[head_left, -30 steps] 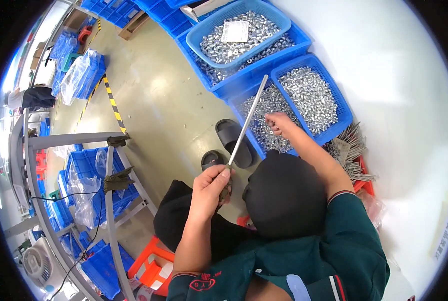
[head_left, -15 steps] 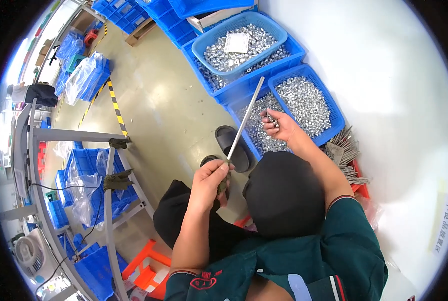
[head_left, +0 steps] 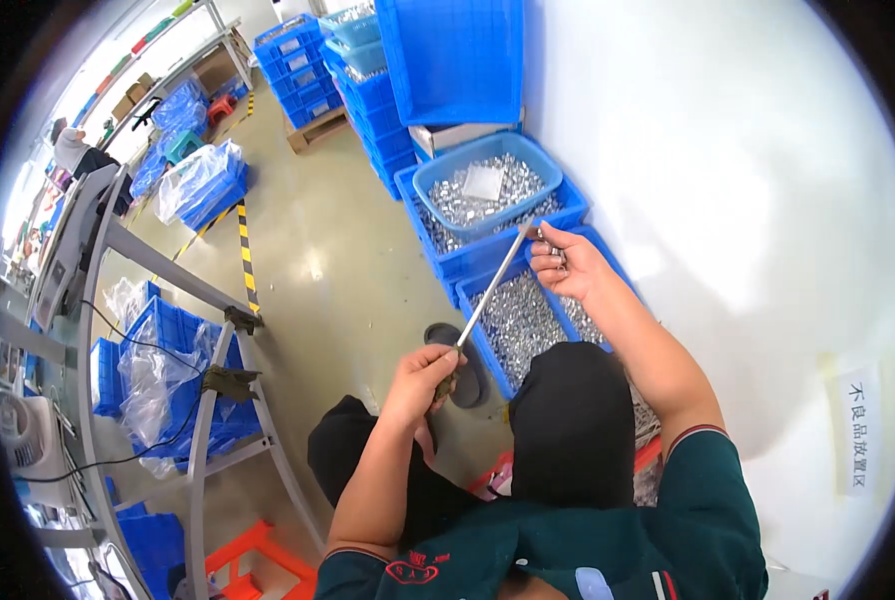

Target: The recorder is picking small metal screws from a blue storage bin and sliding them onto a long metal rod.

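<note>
Beyond my right hand I see a stack of blue crates (head_left: pixel 447 55) against the white wall (head_left: pixel 727 200); to my left runs the grey floor (head_left: pixel 317 260) and a metal frame rack (head_left: pixel 207 380). Under both hands sits a blue bin (head_left: pixel 467 330) full of small silver metal parts (head_left: pixel 512 320), with a round blue tub (head_left: pixel 487 150) of the same just past it. My left hand (head_left: pixel 422 375) is clenched around the lower end of a thin metal rod (head_left: pixel 487 285). My right hand (head_left: pixel 567 265) pinches a few small parts at the rod's upper tip.
</note>
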`<state>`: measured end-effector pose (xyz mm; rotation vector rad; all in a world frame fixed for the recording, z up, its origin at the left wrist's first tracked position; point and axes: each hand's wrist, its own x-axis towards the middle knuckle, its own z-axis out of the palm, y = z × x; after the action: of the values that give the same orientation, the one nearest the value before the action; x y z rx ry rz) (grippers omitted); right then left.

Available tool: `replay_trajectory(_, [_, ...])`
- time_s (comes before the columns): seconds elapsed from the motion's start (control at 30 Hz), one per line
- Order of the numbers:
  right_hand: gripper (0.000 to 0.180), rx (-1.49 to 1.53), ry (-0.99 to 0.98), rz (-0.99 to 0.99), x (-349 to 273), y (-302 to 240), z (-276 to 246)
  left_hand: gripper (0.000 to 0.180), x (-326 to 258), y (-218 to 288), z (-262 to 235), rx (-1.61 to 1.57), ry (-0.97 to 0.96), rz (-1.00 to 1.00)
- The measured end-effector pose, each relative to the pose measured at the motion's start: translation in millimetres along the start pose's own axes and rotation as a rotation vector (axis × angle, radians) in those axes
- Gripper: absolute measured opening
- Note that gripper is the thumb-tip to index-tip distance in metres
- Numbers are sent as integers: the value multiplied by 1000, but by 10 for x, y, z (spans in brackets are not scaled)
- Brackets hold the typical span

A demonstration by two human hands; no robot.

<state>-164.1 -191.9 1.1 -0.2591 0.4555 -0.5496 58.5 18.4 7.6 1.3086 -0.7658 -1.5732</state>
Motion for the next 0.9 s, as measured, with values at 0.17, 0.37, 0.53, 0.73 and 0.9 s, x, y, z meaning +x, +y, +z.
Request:
replay_trajectory(0.17, [32,-103,-7,-103,-228,-3,426,21,-81,-37,-33,-7,-66,47])
replay_trajectory(0.37, [32,-200,-16,-119,-365,10,595,22,-121,-28,-64,32,-96,82])
replay_trajectory(0.53, [29,-297,25,-158,-394,21,658,23,-121,5,-58,47,-95,96])
replay_trajectory(0.73, [26,-610,105,-348,-431,65,710,24,-84,-19,-49,68,-76,112])
replay_trajectory(0.9, [23,-701,111,-374,-465,23,697,24,-66,-42,-39,104,-44,133])
